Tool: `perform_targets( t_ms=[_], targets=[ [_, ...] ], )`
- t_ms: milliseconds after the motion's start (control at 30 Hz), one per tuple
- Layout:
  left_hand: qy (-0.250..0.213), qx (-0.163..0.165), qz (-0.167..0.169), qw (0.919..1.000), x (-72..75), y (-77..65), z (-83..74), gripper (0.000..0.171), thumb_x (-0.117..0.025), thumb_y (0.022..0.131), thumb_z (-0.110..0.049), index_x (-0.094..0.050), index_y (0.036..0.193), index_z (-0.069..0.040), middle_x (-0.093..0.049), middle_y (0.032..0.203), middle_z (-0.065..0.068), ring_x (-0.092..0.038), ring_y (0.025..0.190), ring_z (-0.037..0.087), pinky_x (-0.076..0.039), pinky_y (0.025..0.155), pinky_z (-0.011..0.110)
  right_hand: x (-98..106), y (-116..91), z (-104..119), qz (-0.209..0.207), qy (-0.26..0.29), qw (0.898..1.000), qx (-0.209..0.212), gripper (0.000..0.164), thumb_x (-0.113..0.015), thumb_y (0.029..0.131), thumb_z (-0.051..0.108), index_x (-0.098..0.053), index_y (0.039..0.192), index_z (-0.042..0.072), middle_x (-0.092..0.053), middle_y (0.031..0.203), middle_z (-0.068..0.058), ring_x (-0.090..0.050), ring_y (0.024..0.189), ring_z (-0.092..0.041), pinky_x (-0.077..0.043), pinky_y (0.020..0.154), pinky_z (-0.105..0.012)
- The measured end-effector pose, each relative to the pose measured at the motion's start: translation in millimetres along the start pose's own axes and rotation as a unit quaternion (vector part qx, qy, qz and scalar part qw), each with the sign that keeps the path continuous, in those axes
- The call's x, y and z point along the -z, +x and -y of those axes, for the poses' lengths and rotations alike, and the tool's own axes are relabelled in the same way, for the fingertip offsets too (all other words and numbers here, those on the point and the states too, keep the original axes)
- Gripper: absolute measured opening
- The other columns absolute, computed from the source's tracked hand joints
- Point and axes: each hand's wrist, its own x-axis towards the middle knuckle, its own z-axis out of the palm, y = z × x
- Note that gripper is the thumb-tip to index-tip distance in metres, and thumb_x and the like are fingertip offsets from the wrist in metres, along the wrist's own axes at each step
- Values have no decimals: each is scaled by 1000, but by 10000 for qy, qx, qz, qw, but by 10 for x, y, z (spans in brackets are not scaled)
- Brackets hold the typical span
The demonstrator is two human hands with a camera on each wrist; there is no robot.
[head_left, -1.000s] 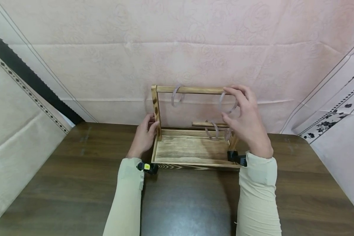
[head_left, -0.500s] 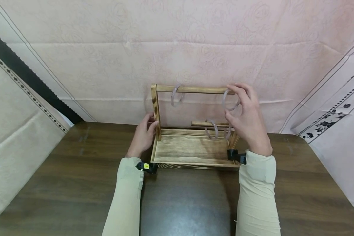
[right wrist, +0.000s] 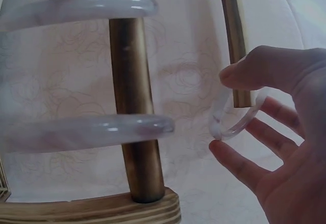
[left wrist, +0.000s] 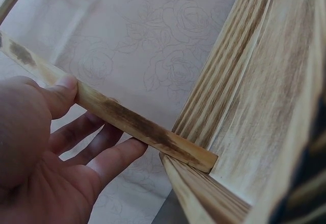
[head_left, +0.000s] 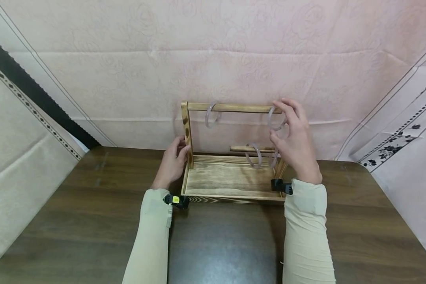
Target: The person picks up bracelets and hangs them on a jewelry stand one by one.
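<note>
A wooden rack [head_left: 230, 180] with a tray base stands at the table's back. My left hand [head_left: 170, 163] grips its left upright [left wrist: 137, 122], thumb on one side and fingers on the other. At the free right end of the upper bar [head_left: 241, 108], my right hand [head_left: 296, 138] pinches a pale translucent bangle [right wrist: 218, 117]. The right wrist view shows this bangle around the bar's end [right wrist: 243, 100]. Another bangle [head_left: 208, 118] hangs near the left of the upper bar. Two more bangles, one being the nearer bangle [head_left: 259, 157], hang on the short lower bar [head_left: 237, 148].
The dark brown wooden table [head_left: 92, 221] extends in front and to both sides. Pink patterned cloth [head_left: 213, 71] hangs right behind the rack. A black wrist camera [head_left: 277, 184] on the right arm overlaps the tray's right front corner.
My right hand has shifted slightly right and up along the upper bar with the bangle, then stayed nearly there while its wrist drifted left. My left hand keeps its grip on the upright.
</note>
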Motion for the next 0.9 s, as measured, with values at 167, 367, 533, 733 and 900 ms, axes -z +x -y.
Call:
perform_targets(
  t_ms=[167,367,533,733,900],
  targets=[
    [-10,5,4,10000,8,3,0,37,-47,109,-22,-47,144,-10,-56,137,18,-58,127,33,-56,101,50,-51,13,-17,-16,78,10000,54,73,-69,78,-18,-56,143,11,-44,152,-14,-47,136,-30,-51,102,-55],
    [-11,-8,-5,10000,6,-3,-11,36,-47,109,-21,-47,143,-10,-57,136,17,-59,126,33,-56,100,50,-100,32,-21,-36,47,9996,259,74,-71,78,-17,-56,144,13,-44,153,-11,-46,137,-27,-49,98,-46],
    [-78,32,54,9999,-8,-14,0,37,-47,109,-22,-47,144,-10,-56,138,17,-58,127,32,-55,102,50,-137,13,-42,-52,-5,9994,352,75,-72,79,-17,-56,145,14,-45,153,-11,-47,137,-27,-47,95,-43],
    [-38,6,8,10000,-1,-11,-1,37,-47,109,-24,-48,144,-12,-57,137,16,-59,126,32,-55,101,50,-155,36,-26,-59,-45,9991,410,73,-72,81,-15,-55,145,13,-44,154,-11,-51,127,-29,-48,93,-44],
    [-18,9,-16,10000,-1,-12,-8,36,-47,109,-23,-48,143,-11,-57,136,16,-59,126,32,-56,100,50,-160,43,-5,-29,-87,9992,390,73,-73,81,-14,-55,145,14,-44,154,-11,-47,136,-28,-47,101,-45]
  ],
)
